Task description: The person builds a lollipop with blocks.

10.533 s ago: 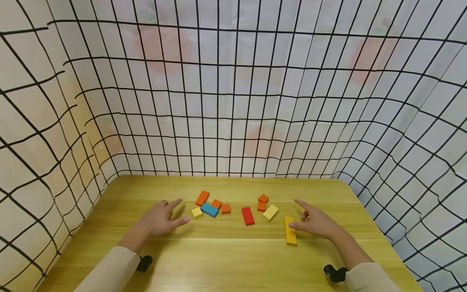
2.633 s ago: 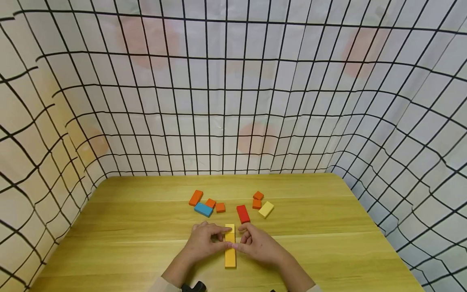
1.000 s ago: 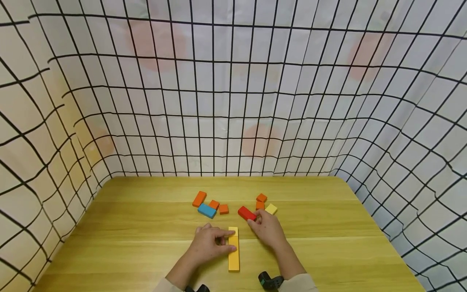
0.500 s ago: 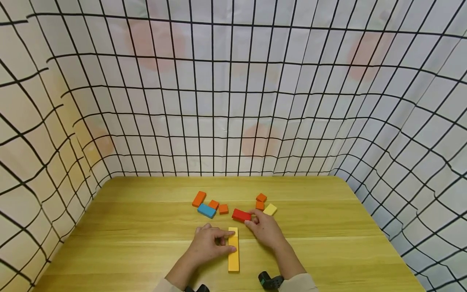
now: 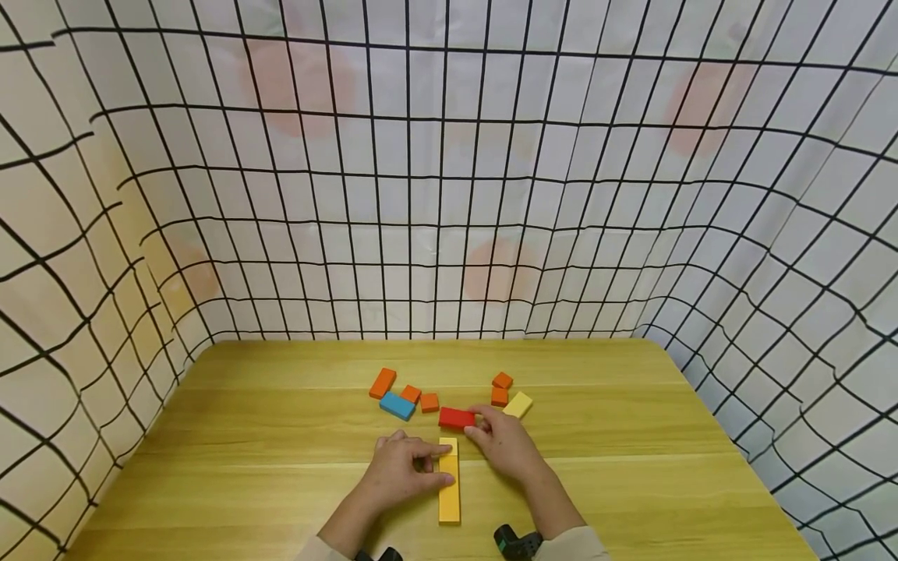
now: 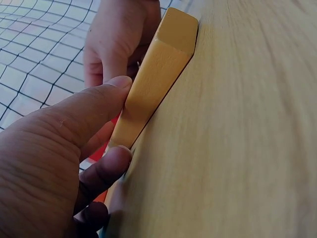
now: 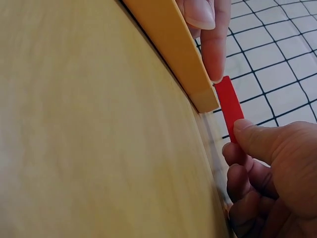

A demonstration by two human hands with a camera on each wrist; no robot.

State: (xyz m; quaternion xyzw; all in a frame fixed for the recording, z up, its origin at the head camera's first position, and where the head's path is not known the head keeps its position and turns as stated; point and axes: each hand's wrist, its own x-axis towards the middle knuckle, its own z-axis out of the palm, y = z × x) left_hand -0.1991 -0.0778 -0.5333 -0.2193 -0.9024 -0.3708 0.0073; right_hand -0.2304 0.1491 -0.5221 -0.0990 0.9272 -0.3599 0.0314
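My left hand (image 5: 401,469) rests on two yellow blocks lined up end to end, a long one (image 5: 450,510) and a small square one (image 5: 450,442) at its far end. The thumb lies on the long block and the index finger on the small one; the left wrist view shows another finger at the long block's side. My right hand (image 5: 508,446) pinches the right end of a flat red block (image 5: 454,418) between thumb and fingers. The red block lies crosswise, just beyond the small yellow block; in the right wrist view it is seen edge-on (image 7: 228,101).
To the far left lie an orange block (image 5: 383,382), a blue block (image 5: 397,405) and two small orange blocks (image 5: 429,402). Two more orange pieces (image 5: 500,396) and a pale yellow block (image 5: 518,403) lie behind my right hand. Black netting (image 5: 435,265) surrounds the wooden table (image 5: 631,436).
The separate yellow blocks were joined end to end between both hands. My right hand then took the red block, turned it crosswise and moved it left; the left hand stayed on the yellow blocks.
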